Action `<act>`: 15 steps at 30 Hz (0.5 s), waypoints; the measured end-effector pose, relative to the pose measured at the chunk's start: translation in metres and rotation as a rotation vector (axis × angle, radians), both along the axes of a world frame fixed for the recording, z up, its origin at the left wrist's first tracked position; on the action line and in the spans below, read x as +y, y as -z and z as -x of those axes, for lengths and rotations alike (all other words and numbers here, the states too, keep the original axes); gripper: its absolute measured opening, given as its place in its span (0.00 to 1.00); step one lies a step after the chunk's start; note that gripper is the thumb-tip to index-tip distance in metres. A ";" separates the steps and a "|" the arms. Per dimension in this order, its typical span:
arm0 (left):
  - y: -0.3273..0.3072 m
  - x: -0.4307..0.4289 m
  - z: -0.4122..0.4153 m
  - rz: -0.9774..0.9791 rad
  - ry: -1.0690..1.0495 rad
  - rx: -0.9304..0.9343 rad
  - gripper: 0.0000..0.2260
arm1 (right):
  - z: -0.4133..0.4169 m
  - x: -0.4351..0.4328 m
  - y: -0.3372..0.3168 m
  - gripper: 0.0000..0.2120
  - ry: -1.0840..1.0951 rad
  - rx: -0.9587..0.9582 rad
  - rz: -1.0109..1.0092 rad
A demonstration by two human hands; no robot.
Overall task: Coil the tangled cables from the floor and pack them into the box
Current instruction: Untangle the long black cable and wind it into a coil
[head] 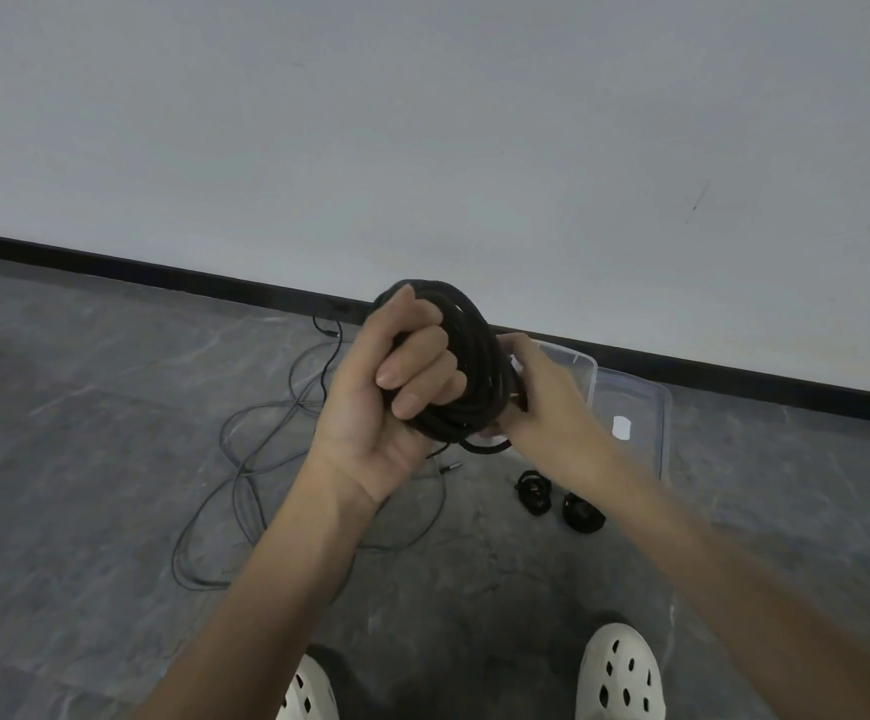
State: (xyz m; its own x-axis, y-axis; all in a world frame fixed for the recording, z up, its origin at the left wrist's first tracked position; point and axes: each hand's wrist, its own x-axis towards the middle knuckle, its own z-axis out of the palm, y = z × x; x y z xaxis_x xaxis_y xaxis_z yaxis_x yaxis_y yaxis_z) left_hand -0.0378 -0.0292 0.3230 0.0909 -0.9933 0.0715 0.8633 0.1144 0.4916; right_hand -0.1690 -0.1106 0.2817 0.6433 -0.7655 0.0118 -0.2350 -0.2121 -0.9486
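My left hand (396, 387) grips a thick coil of black cable (474, 366), fingers curled through its middle, held at chest height above the floor. My right hand (537, 392) holds the coil's right side, its fingers hidden behind the loops. A loose end with a small jack plug (451, 466) dangles below. A thin dark cable (246, 459) lies tangled in loops on the grey floor to the left. The clear plastic box (630, 407) stands on the floor by the wall, behind my right hand. Two small coiled black cables (557, 498) lie on the floor in front of the box.
A black skirting board (163, 272) runs along the pale wall behind. My two feet in white perforated clogs (620, 672) stand at the bottom edge. Grey stone-look floor (85, 407) spreads to the left.
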 end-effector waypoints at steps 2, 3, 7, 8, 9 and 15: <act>0.000 -0.001 -0.004 0.008 -0.072 0.037 0.11 | -0.004 0.005 -0.007 0.13 0.103 -0.175 -0.261; 0.000 -0.001 -0.006 0.011 -0.095 0.068 0.11 | -0.005 0.007 -0.012 0.11 0.135 -0.282 -0.423; 0.000 -0.001 -0.012 0.019 -0.178 0.068 0.11 | -0.002 0.011 -0.022 0.05 0.024 -0.367 -0.712; -0.001 -0.002 -0.013 0.012 -0.213 0.047 0.11 | 0.000 0.011 -0.022 0.06 -0.018 -0.333 -0.708; -0.001 -0.002 -0.015 -0.002 -0.250 0.038 0.11 | 0.001 0.011 -0.020 0.07 -0.052 -0.289 -0.672; 0.002 -0.002 -0.017 -0.092 -0.343 -0.033 0.10 | -0.007 0.025 -0.017 0.06 -0.163 0.168 -0.105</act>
